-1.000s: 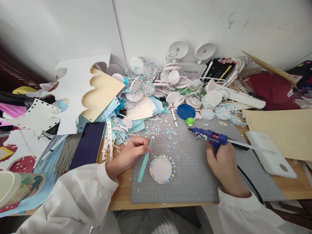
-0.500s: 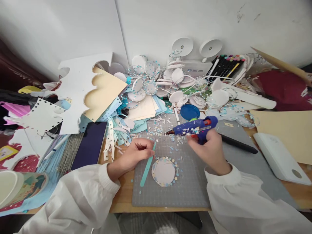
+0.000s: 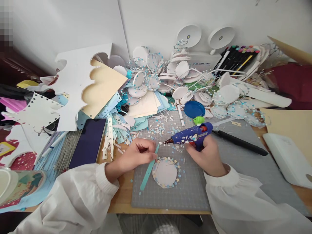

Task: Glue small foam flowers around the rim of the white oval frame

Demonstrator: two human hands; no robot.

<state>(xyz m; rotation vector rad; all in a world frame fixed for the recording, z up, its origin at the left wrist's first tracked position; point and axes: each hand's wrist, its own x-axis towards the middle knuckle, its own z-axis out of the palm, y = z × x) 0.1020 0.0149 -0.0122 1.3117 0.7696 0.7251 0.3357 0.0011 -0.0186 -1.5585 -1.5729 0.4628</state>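
Observation:
My left hand (image 3: 142, 152) is closed in a pinch on slim turquoise tweezers (image 3: 147, 177), their rounded end pointing down towards me. At the upper tip is a tiny pale piece, too small to make out clearly. My right hand (image 3: 206, 157) grips a blue hot glue gun (image 3: 187, 135) with pale bits stuck on its barrel. Its dark nozzle points left, close to the tweezers' tip. Between my hands and nearer to me, a round white disc (image 3: 166, 174) lies on the grey cutting mat (image 3: 192, 195), with small blue and cream flower-shaped pieces around its rim.
Loose paper pieces (image 3: 156, 128) litter the mat's far part. Behind are a blue lid (image 3: 194, 109) and a heap of white discs (image 3: 181, 92). A phone (image 3: 89, 143) and paper strips lie left; a black pen-like tool (image 3: 240, 143) and a white device (image 3: 285, 159) lie right.
The glue gun has moved slightly left and down, so its nozzle is nearer the tweezers' tip. My left hand keeps its pinch, and the view has shifted a little.

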